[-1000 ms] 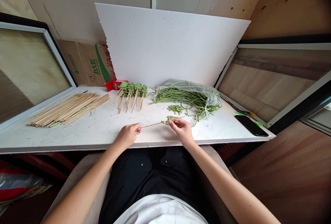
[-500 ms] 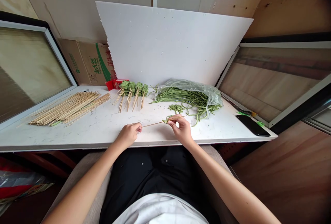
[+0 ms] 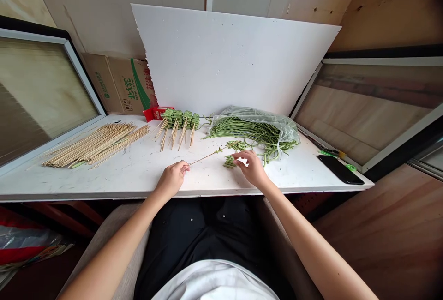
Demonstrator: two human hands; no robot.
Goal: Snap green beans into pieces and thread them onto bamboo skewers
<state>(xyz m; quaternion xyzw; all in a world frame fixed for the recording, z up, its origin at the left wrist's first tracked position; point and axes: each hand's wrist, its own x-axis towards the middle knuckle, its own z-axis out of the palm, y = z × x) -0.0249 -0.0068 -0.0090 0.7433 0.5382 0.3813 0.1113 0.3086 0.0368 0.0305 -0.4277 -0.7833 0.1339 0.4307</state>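
Observation:
My left hand is closed around the blunt end of a thin bamboo skewer, which points up and to the right. A small knotted piece of green bean sits on the skewer toward its far end. Close to the table's front edge, my right hand has thumb and fingers apart and curved. Its fingertips are beside a small bundle of cut long beans; contact is hard to make out. Just behind lies a pile of short bean pieces.
Loose skewers lie at left. Several finished bean skewers rest by a red box. A plastic bag of long beans stands behind my right hand. A black phone and scissors lie right. White foam board leans behind.
My right hand has let go of the skewer and moved slightly right, uncovering the bundle of cut beans. My left hand keeps the skewer, whose tip now angles higher.

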